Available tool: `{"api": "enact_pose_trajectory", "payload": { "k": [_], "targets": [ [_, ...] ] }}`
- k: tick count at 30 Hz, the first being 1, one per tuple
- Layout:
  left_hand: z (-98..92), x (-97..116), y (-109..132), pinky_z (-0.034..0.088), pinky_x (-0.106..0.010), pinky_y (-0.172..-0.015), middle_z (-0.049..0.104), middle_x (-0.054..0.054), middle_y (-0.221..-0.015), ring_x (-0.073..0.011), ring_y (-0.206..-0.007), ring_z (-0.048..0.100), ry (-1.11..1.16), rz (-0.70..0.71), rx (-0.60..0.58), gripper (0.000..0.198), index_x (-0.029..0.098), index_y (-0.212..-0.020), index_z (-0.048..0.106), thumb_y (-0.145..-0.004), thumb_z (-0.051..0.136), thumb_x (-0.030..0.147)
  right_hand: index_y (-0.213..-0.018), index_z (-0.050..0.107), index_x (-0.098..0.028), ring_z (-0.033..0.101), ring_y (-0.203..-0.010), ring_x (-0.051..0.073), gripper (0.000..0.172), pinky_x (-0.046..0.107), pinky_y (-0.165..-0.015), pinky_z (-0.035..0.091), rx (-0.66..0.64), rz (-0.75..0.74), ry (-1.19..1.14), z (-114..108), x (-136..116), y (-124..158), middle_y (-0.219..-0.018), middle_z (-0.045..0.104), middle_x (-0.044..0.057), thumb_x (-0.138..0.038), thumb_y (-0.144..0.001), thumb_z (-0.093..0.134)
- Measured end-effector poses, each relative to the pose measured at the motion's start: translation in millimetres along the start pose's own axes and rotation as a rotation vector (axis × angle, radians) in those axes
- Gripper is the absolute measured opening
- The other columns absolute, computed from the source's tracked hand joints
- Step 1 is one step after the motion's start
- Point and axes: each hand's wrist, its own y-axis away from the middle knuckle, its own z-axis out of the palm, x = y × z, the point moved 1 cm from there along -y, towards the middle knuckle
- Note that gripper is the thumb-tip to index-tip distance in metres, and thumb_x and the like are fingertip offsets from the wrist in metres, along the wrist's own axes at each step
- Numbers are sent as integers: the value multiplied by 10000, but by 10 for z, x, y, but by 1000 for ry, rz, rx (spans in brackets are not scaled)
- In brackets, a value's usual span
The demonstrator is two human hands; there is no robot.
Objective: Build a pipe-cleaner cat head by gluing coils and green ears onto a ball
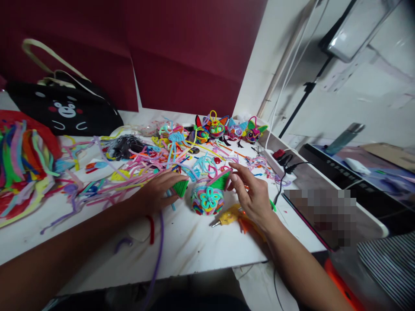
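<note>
My left hand pinches a green ridged triangular ear piece between thumb and fingers, left of a round ornament. The ornament is a ball wrapped in colourful pipe cleaners, with a turquoise looped flower on its front. A matching green ear with a pink edge stands at its upper right. My right hand is open at that ear's outer edge, fingers curved and apart; whether the fingertips touch it I cannot tell. Under my right hand lies a yellow glue gun, partly hidden, its metal nozzle pointing left.
Loose pipe cleaners cover the table's left and middle. Several finished eared ornaments stand at the back. A black bag is back left. On the right are a power strip with cables and a tablet-like device.
</note>
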Motion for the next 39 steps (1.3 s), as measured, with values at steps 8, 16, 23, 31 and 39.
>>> {"api": "enact_pose_trajectory", "payload": {
  "k": [8,16,23,31,39],
  "targets": [
    [-42,65,-14,436,-443,-1135,689,-117,-1286,-266,-1228,623,7,-33,-42,416,211,-1341,564,-926,523,222,-1268,601,-197,665,-610,147,289,278,-595,513,6,3,18,5,-3,1,-699,683,-8,-318,-1046,462],
    [-60,116,-31,534,-340,-945,682,-109,-1205,-240,-1108,657,43,-47,-41,427,206,-1352,541,-927,515,173,-1253,602,-178,683,-635,146,267,277,-612,528,15,-7,6,21,18,14,-742,700,6,-284,-1034,492],
    [6,48,8,522,-351,-964,685,-103,-1206,-236,-1096,659,26,-87,-55,389,204,-1344,555,-960,496,205,-1236,601,-210,704,-648,139,243,255,-603,556,41,-41,15,40,40,29,-819,730,15,-218,-999,547],
    [-35,249,-102,469,-442,-1098,543,-140,-1429,-299,-1341,520,230,-6,-37,546,236,-1469,436,-961,555,397,-1236,608,-206,708,-634,129,258,233,-587,564,69,-91,55,40,38,21,-803,741,8,-170,-982,572],
    [131,328,-220,407,-524,-1159,464,-186,-1543,-368,-1410,464,279,81,-142,947,237,-1569,312,-799,756,564,-1239,613,-206,720,-628,133,272,238,-614,579,87,-133,133,36,11,41,-830,760,19,-157,-973,584]
  ]
}}
